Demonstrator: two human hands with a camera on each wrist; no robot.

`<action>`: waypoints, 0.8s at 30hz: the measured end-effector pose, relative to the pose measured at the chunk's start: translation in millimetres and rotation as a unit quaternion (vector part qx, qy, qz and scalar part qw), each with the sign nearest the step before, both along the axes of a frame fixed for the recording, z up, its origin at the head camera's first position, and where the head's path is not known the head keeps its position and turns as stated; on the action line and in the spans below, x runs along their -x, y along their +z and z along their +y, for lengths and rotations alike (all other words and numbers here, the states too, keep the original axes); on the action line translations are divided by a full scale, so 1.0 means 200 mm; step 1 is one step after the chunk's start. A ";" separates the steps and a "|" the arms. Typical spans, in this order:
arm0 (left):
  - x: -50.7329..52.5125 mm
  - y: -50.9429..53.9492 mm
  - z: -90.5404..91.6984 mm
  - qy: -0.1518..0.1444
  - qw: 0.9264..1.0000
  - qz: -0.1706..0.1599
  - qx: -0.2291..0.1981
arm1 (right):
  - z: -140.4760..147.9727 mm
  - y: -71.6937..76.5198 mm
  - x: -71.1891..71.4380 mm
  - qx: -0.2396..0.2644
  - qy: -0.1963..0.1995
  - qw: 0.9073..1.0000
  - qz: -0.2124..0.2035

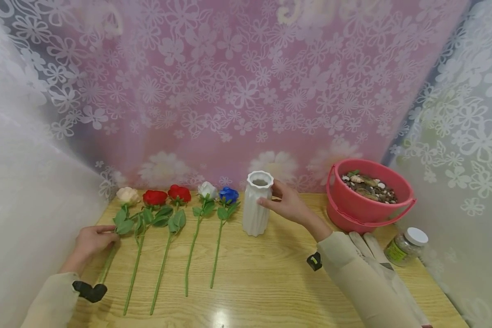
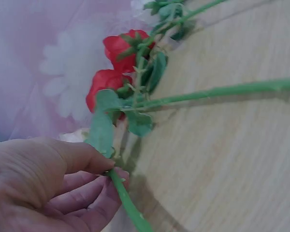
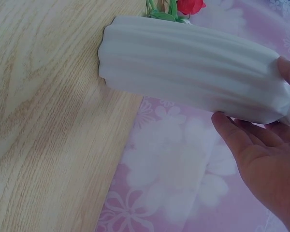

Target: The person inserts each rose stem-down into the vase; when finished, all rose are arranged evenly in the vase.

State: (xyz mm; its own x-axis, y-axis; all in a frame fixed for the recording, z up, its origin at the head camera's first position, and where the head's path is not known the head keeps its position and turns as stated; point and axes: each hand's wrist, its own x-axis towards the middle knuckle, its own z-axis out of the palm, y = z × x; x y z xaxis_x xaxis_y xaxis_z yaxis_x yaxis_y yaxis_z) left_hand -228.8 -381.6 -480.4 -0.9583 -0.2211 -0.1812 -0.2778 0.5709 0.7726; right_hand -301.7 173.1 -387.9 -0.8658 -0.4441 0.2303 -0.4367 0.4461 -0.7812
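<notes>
My left hand (image 1: 92,243) pinches the green stem (image 2: 128,203) of the cream rose (image 1: 128,196) between thumb and fingers, just below its leaves, at the table's left. Upright near the back edge stands a white ribbed vase (image 1: 255,212). Close below its rim, my right hand (image 1: 291,205) grips it from the right, thumb in front and fingers behind. Between the cream rose and the vase lie two red roses (image 1: 155,197), a white rose (image 1: 207,190) and a blue rose (image 1: 228,195), blooms toward the back. Inside the vase, only a grey patch shows.
A pink bucket (image 1: 352,214) holding pebbles and shells stands at the back right. In front of it lie pale gloves (image 1: 373,248), partly behind my right sleeve, beside a clear jar (image 1: 403,248) with a white lid. Flower-patterned curtains (image 1: 229,91) hang behind the wooden table (image 1: 262,282).
</notes>
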 end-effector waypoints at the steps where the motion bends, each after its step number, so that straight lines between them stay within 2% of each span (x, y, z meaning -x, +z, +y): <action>1: 0.00 0.00 0.00 -0.001 1.000 -0.007 -0.010 | 0.00 0.00 0.00 0.001 0.000 1.000 0.000; 5: 0.00 0.02 -0.01 -0.008 0.998 -0.030 -0.062 | 0.00 0.00 0.00 0.000 -0.001 1.000 -0.002; 9: 0.00 0.04 -0.02 -0.003 0.993 -0.034 -0.115 | 0.00 0.00 0.00 -0.003 -0.003 1.000 -0.004; 12: -0.01 0.06 -0.01 0.003 0.993 -0.026 -0.118 | 0.00 0.00 0.00 -0.008 -0.008 1.000 -0.008; 16: -0.01 0.09 0.03 0.021 0.992 0.002 -0.121 | 0.00 0.00 0.00 -0.010 -0.012 1.000 -0.014; 20: 0.00 0.14 0.10 0.039 0.986 0.051 -0.153 | 0.01 -0.01 0.00 -0.007 -0.009 1.000 -0.014; 24: 0.01 0.19 0.19 0.042 0.985 0.090 -0.143 | 0.01 -0.01 0.00 -0.007 -0.008 1.000 -0.017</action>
State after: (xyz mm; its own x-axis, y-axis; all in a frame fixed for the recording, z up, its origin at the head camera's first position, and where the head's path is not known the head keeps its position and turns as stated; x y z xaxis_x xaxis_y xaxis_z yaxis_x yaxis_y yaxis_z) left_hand -230.3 -344.2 -441.9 -0.9609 -0.2662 -0.0763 -0.1588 0.3040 0.9394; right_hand -302.5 174.3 -389.5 -0.8797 -0.4340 0.1942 -0.4029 0.4636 -0.7891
